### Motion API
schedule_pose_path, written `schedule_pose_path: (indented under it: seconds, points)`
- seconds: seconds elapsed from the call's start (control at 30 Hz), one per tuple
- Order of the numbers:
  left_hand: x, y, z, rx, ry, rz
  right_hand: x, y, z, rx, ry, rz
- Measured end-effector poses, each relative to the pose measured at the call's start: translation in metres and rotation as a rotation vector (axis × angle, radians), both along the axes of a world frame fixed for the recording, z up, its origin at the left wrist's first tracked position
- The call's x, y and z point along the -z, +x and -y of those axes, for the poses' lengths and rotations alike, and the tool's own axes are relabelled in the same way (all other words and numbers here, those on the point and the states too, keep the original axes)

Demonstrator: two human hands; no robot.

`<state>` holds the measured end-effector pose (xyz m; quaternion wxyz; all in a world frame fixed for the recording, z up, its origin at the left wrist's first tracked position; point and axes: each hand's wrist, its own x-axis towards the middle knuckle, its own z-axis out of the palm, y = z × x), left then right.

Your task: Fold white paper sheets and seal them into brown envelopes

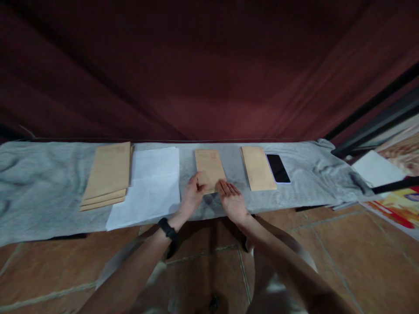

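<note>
**Inspector:** Report the bench from the left.

**Clerk:** A grey cloth (pixel 39 183) covers the low bench. At its left lies a stack of brown envelopes (pixel 107 174), fanned slightly at the near edge. Just beside it, touching or nearly so, lie white paper sheets (pixel 149 187), their near corner overhanging the cloth's edge.

**Inspector:** And the hands?

**Clerk:** The left hand (pixel 191 196), with a black wristband (pixel 168 228) on its wrist, grips the near left corner of a single brown envelope (pixel 210 168) at the centre, thumb on top, fingers closed on the edge. The right hand (pixel 233 200) lies open and flat, fingers together, its fingertips pressing that envelope's near right corner. It clamps nothing.

**Inspector:** Position of that envelope?

**Clerk:** Flat on the cloth, in the middle of the bench, long side running away from the person, slightly angled.

**Inspector:** Further right?

**Clerk:** Another brown envelope (pixel 258 168), apart from the first. A dark-screened phone (pixel 278 168) lies just beside it, face up. A dark red curtain (pixel 209 65) hangs behind.
</note>
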<state>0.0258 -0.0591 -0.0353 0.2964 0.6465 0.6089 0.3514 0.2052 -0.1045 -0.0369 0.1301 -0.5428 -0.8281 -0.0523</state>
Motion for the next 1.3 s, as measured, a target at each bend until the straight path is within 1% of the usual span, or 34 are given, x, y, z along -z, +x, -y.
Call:
schedule_pose_path:
  seconds: [0.1, 0.13, 0.2, 0.27, 0.3, 0.4, 0.47, 0.53, 0.63, 0.7, 0.77, 0.8, 0.87, 0.9, 0.97, 1.07, 1.13, 1.2, 1.23, 1.27, 1.3]
  points:
    - [0.0, 0.006, 0.005, 0.052, 0.161, -0.127, 0.0, -0.002, 0.0, 0.0, -0.015, 0.022]
    - [0.0, 0.009, 0.008, 0.087, 0.186, -0.139, 0.0, -0.002, 0.0, 0.0, -0.019, 0.03]
    - [0.0, 0.014, 0.011, 0.135, 0.175, -0.115, -0.001, -0.003, 0.0, 0.004, -0.035, 0.035]
    - [-0.002, 0.017, 0.012, 0.125, 0.109, -0.019, -0.004, 0.0, -0.001, 0.02, -0.049, 0.015]
    - [-0.003, 0.018, 0.012, 0.105, 0.067, 0.062, -0.006, 0.002, -0.002, 0.032, -0.048, -0.01]
    - [-0.01, 0.016, 0.007, 0.023, -0.072, 0.405, -0.015, 0.014, -0.009, 0.094, -0.008, -0.164]
    - [-0.014, 0.014, 0.004, -0.036, -0.182, 0.636, -0.021, 0.025, -0.015, 0.176, 0.015, -0.338]
    - [-0.014, 0.013, 0.004, -0.06, -0.3, 0.799, -0.026, 0.034, -0.022, 0.274, 0.011, -0.589]
    - [-0.013, 0.017, 0.006, -0.013, -0.421, 0.91, -0.028, 0.039, -0.028, 0.347, -0.071, -1.131]
    - [-0.012, 0.022, 0.009, 0.021, -0.456, 0.927, -0.026, 0.033, -0.028, 0.348, -0.198, -1.515]
    - [-0.014, 0.028, 0.012, 0.064, -0.462, 0.928, -0.022, 0.022, -0.023, 0.33, -0.369, -1.8]
    - [-0.015, 0.03, 0.013, 0.088, -0.451, 0.926, -0.02, 0.016, -0.02, 0.322, -0.455, -1.89]
    - [-0.018, 0.034, 0.014, 0.119, -0.408, 0.915, -0.015, 0.005, -0.013, 0.311, -0.601, -1.999]
    - [-0.018, 0.036, 0.014, 0.112, -0.382, 0.906, -0.012, 0.001, -0.01, 0.312, -0.661, -2.036]
    - [-0.018, 0.036, 0.013, 0.056, -0.341, 0.878, -0.009, -0.004, -0.006, 0.318, -0.776, -2.073]
    - [-0.014, 0.031, 0.007, -0.006, -0.34, 0.813, -0.011, -0.003, -0.004, 0.321, -0.978, -2.032]
    - [-0.011, 0.025, 0.001, -0.007, -0.352, 0.748, -0.017, 0.002, -0.003, 0.318, -1.15, -1.922]
    - [-0.009, 0.017, -0.005, -0.003, -0.349, 0.633, -0.024, 0.009, -0.003, 0.282, -1.308, -1.756]
    - [-0.008, 0.012, -0.008, -0.001, -0.341, 0.55, -0.026, 0.013, -0.002, 0.246, -1.354, -1.673]
    - [-0.007, 0.008, -0.011, 0.005, -0.327, 0.457, -0.028, 0.016, -0.003, 0.206, -1.366, -1.608]
    - [-0.007, 0.004, -0.012, 0.02, -0.311, 0.357, -0.029, 0.019, -0.003, 0.174, -1.336, -1.567]
